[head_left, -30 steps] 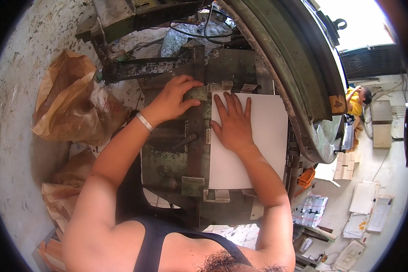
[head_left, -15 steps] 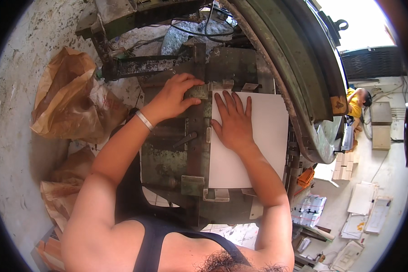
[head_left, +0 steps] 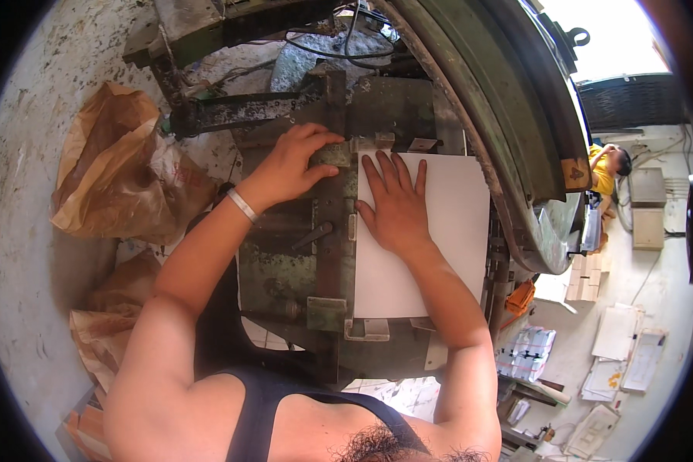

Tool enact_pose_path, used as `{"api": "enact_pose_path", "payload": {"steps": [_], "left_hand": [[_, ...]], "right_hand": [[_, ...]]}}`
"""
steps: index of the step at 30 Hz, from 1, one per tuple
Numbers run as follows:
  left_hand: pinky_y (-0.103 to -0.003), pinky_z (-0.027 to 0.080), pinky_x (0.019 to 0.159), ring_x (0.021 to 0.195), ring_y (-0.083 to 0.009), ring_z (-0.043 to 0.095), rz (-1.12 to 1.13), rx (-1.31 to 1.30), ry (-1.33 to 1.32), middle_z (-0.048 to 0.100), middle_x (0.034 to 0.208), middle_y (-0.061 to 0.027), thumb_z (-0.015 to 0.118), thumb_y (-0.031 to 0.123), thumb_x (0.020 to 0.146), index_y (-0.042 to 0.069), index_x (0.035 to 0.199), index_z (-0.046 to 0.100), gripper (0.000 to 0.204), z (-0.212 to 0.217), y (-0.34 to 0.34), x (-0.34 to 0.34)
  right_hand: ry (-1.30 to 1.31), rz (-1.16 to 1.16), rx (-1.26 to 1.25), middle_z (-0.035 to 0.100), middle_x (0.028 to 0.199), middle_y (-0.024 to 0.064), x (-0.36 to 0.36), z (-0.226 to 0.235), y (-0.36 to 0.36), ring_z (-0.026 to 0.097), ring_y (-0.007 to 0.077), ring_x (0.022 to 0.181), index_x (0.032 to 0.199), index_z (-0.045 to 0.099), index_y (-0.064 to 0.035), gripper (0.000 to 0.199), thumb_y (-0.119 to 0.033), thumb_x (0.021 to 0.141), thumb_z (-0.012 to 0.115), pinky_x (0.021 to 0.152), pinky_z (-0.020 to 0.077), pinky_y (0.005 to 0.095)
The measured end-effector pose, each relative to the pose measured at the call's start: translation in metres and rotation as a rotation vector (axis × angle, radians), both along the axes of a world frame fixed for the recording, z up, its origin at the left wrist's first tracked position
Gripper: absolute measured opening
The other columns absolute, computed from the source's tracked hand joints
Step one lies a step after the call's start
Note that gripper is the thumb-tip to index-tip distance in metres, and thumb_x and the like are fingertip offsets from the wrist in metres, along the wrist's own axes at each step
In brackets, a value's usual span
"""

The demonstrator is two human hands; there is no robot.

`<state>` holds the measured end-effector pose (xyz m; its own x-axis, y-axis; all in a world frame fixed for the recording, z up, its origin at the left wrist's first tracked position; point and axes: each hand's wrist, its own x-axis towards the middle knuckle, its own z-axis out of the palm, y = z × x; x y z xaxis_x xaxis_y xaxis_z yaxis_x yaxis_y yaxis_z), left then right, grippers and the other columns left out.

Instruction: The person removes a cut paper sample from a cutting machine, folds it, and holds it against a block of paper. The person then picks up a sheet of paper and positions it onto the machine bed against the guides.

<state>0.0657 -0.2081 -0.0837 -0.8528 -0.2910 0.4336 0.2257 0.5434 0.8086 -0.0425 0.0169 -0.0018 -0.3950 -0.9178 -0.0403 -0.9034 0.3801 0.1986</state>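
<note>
A white sheet or stack of paper (head_left: 420, 289) lies on the worn green metal bed of a machine. My right hand (head_left: 399, 212) rests flat on its upper left part, fingers spread toward the far edge. My left hand (head_left: 296, 163) reaches over the bed to the left of the paper. Its thumb and fingers are on either side of a small metal block (head_left: 333, 156) at the paper's far left corner. A second metal block (head_left: 327, 313) sits by the near left corner, and a short lever (head_left: 313, 236) sticks out between the two.
A large curved green machine frame (head_left: 477, 100) arches close along the paper's right side. Open brown paper bags (head_left: 131, 169) stand at the left by the wall. A person in yellow (head_left: 604, 169) is far right, near wrapped bundles (head_left: 527, 353) and loose sheets.
Both hands keep their places on the block and the paper. The view has shifted very slightly; nothing else has visibly moved.
</note>
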Motion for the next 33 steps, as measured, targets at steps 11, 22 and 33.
{"api": "enact_pose_path", "payload": {"steps": [11, 22, 33], "left_hand": [[-0.047, 0.046, 0.111, 0.129, -0.0404, 0.058, -0.002, -0.005, -0.031, 0.062, 0.134, -0.0173, 0.084, 0.026, 0.09, 0.008, 0.137, 0.067, 0.053, 0.0055, 0.003, 0.0053], [-0.048, 0.045, 0.111, 0.128, -0.0395, 0.058, 0.008, -0.001, -0.034, 0.062, 0.133, -0.0156, 0.084, 0.028, 0.09, 0.01, 0.137, 0.067, 0.053, 0.0006, 0.0037, 0.0043], [-0.047, 0.046, 0.109, 0.124, -0.0389, 0.059, 0.032, -0.004, -0.041, 0.062, 0.131, -0.0156, 0.085, 0.029, 0.088, 0.011, 0.137, 0.068, 0.055, -0.0001, 0.0048, 0.0039]], "right_hand": [[-0.002, -0.008, 0.014, 0.041, 0.165, 0.0178, -0.0002, 0.0002, -0.0008, 0.032, 0.0387, 0.156, 0.163, 0.04, -0.0062, 0.08, -0.042, 0.098, 0.07, 0.129, 0.0069, 0.0697], [0.002, -0.009, 0.03, 0.041, 0.164, 0.0188, 0.0003, -0.0002, -0.0013, 0.032, 0.0391, 0.156, 0.164, 0.039, -0.006, 0.08, -0.042, 0.099, 0.068, 0.128, 0.0072, 0.0703], [0.018, -0.003, 0.042, 0.041, 0.164, 0.0181, 0.0001, -0.0002, -0.001, 0.032, 0.0386, 0.156, 0.164, 0.038, -0.0061, 0.08, -0.043, 0.099, 0.068, 0.128, 0.0067, 0.0706]]}}
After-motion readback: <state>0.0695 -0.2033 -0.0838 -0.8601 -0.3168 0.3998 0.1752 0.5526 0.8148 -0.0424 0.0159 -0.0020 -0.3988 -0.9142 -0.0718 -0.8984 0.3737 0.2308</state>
